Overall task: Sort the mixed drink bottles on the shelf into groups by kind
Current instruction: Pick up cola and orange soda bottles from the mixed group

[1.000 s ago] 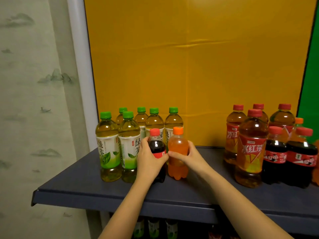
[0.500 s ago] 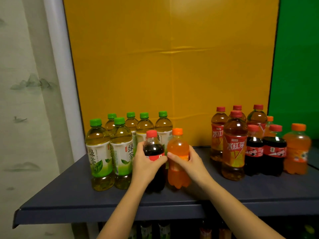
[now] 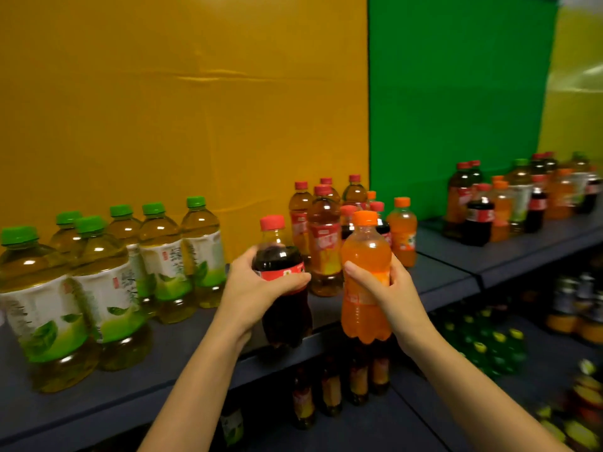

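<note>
Head: cola [image 3: 277,256], orange bottle [image 3: 365,252], seemingly aloft in hands [image 3: 251,290] [image 3: 396,288]

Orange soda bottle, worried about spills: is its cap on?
On: an orange cap tops the orange soda bottle gripped by the right hand. Tightness cannot be told.

The tea bottles [image 3: 156,256] stand clustered on the shelf [image 3: 202,340] at the left of the frame. At centre, the left hand [image 3: 257,288] holds the cola [image 3: 280,256] just left of the soda [image 3: 365,252], which is in the right hand [image 3: 391,288]; the two are apart. Behind them stands a mixed cluster [image 3: 326,243]. A second cluster [image 3: 522,203] stands at far right. Lower bottles [image 3: 326,386] stand beneath the shelf.
</note>
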Available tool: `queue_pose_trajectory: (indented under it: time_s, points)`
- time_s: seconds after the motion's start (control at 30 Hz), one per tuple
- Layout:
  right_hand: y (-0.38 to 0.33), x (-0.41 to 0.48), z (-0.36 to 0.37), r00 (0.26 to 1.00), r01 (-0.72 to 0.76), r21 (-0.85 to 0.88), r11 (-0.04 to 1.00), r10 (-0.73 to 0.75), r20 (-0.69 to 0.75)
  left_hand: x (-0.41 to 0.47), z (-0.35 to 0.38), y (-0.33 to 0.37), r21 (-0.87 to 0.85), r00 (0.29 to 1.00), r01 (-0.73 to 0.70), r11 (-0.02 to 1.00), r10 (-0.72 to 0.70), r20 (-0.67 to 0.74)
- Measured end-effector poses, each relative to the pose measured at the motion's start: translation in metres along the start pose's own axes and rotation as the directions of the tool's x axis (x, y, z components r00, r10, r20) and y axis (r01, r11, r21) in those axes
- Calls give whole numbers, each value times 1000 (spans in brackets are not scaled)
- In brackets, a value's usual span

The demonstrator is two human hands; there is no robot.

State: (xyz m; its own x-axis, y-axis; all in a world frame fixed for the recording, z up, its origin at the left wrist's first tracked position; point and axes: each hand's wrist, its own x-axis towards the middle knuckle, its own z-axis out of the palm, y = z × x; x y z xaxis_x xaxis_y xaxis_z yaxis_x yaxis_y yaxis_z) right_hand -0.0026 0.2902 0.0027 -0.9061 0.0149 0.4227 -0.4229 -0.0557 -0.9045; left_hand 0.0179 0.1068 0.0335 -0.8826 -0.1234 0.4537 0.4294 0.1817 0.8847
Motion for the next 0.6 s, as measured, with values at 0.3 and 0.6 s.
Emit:
queue_pose_trajectory:
  time_s: [0.3,0.6]
  points:
    - [2,-2,-129,965,-34,-90,995,10,-261,20,123,-1,-95,984,-6,995,23,179]
    - [16,34,-278,945,-55,-162,985,0,-326,46,277,-4,-127,974,-25,992,53,222]
